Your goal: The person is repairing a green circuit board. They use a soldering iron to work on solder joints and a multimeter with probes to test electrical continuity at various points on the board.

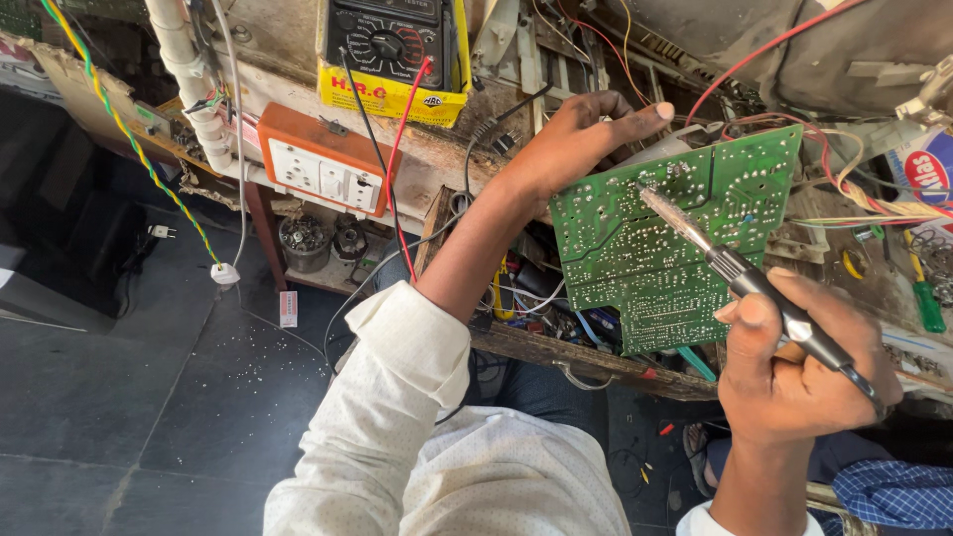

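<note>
Circuit board, green, flat and roughly rectangular, solder side up with pale traces and many small silvery joints; held tilted at centre right of the frame above a cluttered wooden workbench. Left hand, reaching up from a white dotted-fabric sleeve, grips the board's upper left edge, fingers curled behind it and thumb along the top. Right hand, lower right of the frame, is closed in a fist round the dark handle of a soldering iron; its slim metal shaft runs up and left and the tip touches the board's upper middle area. Iron and right hand lie just below and to the right of the board, left hand at its opposite corner. Red wires and other coloured leads trail from the board's top right edge into the clutter at upper right. Multimeter, black with a round dial, in a yellow casing, stands at top centre, with red and black leads hanging from it. Socket box, orange with a white switch plate, fixed to the bench front at upper left of centre. Small round metal containers below it hold what appear to be small parts, too small to identify. Floor of dark grey tiles, speckled with pale debris, fills the lower left.
</note>
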